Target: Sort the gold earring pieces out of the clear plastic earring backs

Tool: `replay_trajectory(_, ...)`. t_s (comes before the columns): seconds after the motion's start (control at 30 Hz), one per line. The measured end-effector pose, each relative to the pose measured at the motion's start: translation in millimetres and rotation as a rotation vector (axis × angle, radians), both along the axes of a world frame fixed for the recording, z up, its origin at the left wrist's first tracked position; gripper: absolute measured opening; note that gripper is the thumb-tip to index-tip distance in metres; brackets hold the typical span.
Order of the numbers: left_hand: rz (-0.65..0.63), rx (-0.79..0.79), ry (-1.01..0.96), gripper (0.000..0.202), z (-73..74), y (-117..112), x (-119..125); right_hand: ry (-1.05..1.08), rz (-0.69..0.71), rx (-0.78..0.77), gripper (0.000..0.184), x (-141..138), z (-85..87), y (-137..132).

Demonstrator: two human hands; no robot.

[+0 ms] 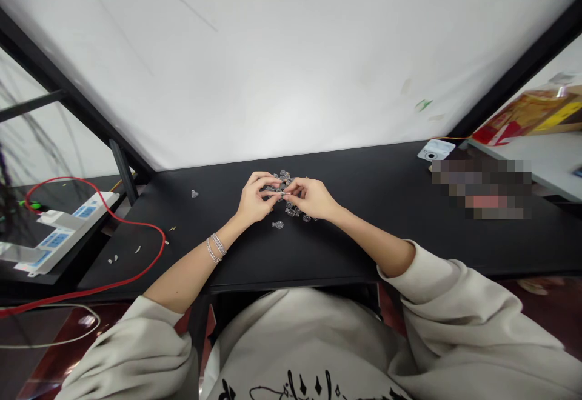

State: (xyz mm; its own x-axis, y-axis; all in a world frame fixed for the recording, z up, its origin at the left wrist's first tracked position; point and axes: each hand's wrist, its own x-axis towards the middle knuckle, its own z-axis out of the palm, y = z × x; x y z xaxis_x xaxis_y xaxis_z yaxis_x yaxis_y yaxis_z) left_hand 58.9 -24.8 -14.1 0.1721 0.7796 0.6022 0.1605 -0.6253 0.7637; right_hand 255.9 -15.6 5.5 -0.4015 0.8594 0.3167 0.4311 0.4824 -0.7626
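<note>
Pile of small transparent pieces (291,210) on black tabletop (373,188), left hand (259,199) and right hand (313,197) meeting over it, fingertips of both pinched around one tiny piece (282,194) (details too small to tell)

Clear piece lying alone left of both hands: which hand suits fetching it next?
Probably the left hand: it is nearer the clear piece. The right hand is farther away and would have to reach past the left.

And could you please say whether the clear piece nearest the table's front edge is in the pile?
No, out: the clear piece lies apart, with bare black table between it and the pile.
</note>
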Motion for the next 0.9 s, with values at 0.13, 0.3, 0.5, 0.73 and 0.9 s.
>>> replay_trajectory(0.13, 0.017, -0.011, -0.004, 0.028, 0.5, 0, 1, -0.01, -0.015, 0.005, 0.013, -2, 0.9, -1)
replay_trajectory(0.3, 0.042, -0.015, -0.005, 0.027, 1.1, 0, 3, -0.006, -0.036, 0.002, 0.011, -2, -0.8, 0)
replay_trajectory(0.5, 0.044, -0.022, -0.015, 0.027, -0.2, 2, 4, 0.007, -0.052, -0.027, 0.011, -3, -2.4, 3)
replay_trajectory(0.73, 0.09, -0.014, -0.029, 0.024, -0.8, 6, 1, 0.014, -0.092, -0.065, 0.01, 1, -0.6, 6)
replay_trajectory(0.9, 0.22, -0.006, -0.079, 0.027, 5.3, 21, -25, 0.079, -0.215, -0.054, 0.011, 16, 4.3, 20)
